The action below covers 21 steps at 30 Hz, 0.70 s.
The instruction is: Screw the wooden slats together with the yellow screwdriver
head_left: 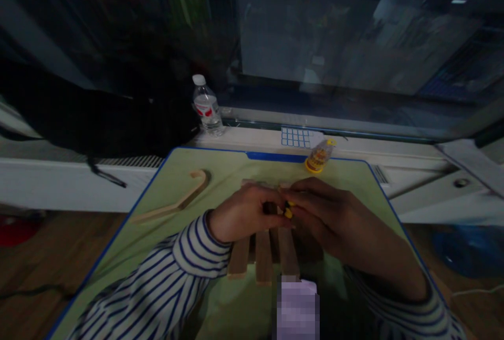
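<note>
My left hand and my right hand meet over the middle of the table. Their fingertips are closed round a small yellow and black piece, whose kind I cannot make out. Below them lies a slatted wooden piece, its pale slats side by side and pointing towards me. My hands hide its far half. To the left, a hooked wooden strip rests on the tabletop, apart from my left hand.
The pale green table has a blue edge. Near its far right edge stands a small yellow-capped bottle. A water bottle is on the windowsill, beside a dark bag. A pixelated purple patch covers the near side.
</note>
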Tool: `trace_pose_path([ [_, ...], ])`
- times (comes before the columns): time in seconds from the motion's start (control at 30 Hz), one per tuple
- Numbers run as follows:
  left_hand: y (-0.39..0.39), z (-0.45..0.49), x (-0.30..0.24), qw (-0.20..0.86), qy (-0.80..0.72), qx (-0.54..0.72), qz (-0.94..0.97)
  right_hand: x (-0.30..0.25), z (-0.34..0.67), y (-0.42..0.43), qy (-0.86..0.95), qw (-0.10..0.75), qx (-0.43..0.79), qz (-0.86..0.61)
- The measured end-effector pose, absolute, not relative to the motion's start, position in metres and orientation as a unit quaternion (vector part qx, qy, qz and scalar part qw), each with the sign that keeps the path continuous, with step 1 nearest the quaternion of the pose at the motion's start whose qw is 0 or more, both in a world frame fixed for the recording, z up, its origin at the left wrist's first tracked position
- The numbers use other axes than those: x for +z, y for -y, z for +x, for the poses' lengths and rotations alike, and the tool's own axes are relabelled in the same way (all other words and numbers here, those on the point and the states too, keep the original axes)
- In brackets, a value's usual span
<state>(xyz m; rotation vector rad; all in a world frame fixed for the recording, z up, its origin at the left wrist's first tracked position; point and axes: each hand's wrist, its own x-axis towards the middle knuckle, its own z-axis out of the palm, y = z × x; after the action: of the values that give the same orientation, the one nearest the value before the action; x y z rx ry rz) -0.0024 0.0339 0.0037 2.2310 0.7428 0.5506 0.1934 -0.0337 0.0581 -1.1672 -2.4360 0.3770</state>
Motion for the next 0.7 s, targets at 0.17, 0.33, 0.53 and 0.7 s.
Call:
trace_pose_path([
  [0.17, -0.0354, -0.0029, 0.0003, 0.355, -0.264, 0.182, 0.878, 0.0591, 0.1970, 0.0337, 0.865, 0.215, 0.149, -0.429],
  [0.33, -0.0362, -0.0027, -0.0029, 0.350, -0.222, 0.183, 0.892, 0.0605, 0.1983, 0.0341, 0.858, 0.208, 0.134, -0.450],
  [0.53, -0.0325, -0.0024, -0.0008, 0.331, -0.268, 0.165, 0.890, 0.0615, 0.1944, 0.0347, 0.862, 0.195, 0.116, -0.454],
  [0.7, -0.0293, -0.0006, 0.0004, 0.309, -0.313, 0.158, 0.884, 0.0622, 0.1912, 0.0348, 0.860, 0.189, 0.113, -0.460],
])
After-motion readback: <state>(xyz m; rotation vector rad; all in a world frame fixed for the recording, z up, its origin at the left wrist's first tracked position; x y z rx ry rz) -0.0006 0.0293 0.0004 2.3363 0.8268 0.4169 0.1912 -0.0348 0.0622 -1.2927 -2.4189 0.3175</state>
